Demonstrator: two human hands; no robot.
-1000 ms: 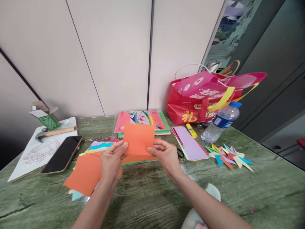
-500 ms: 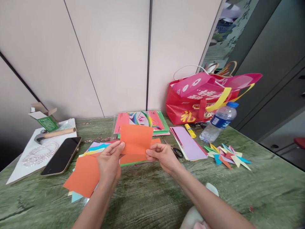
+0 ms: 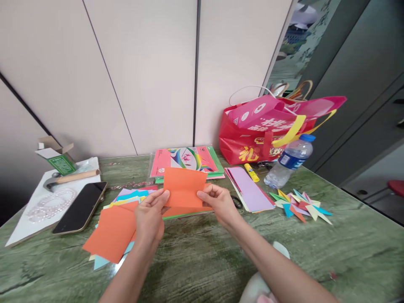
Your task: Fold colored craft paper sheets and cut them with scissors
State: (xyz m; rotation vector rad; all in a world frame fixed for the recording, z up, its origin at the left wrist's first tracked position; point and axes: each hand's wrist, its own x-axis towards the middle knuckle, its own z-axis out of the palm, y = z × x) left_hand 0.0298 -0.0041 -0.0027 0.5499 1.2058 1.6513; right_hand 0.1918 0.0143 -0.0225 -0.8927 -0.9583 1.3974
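Note:
An orange sheet of paper (image 3: 184, 185), with a crease across it, is held up above the table between both hands. My left hand (image 3: 152, 212) pinches its left edge between thumb and fingers. On the opposite edge, my right hand (image 3: 218, 202) has the same kind of pinch. Below the sheet lies more orange paper (image 3: 179, 211) on a green sheet. Left of my left hand, several coloured papers are spread, with an orange square (image 3: 111, 233) on top. Scissors (image 3: 236, 202) lie just right of my right hand, partly hidden by it.
At the back stand a packet of coloured paper (image 3: 186, 160), a red bag (image 3: 246, 139) and a water bottle (image 3: 288, 162). Purple paper (image 3: 252, 193), a glue stick (image 3: 251, 172) and folded paper stars (image 3: 301, 205) lie right. A phone (image 3: 80, 208), hammer (image 3: 72, 179) and box (image 3: 59, 158) are left.
Both hands have shifted slightly to the right with the orange sheet. The sheet's upper part now leans lower, and my right hand sits a little higher along its edge.

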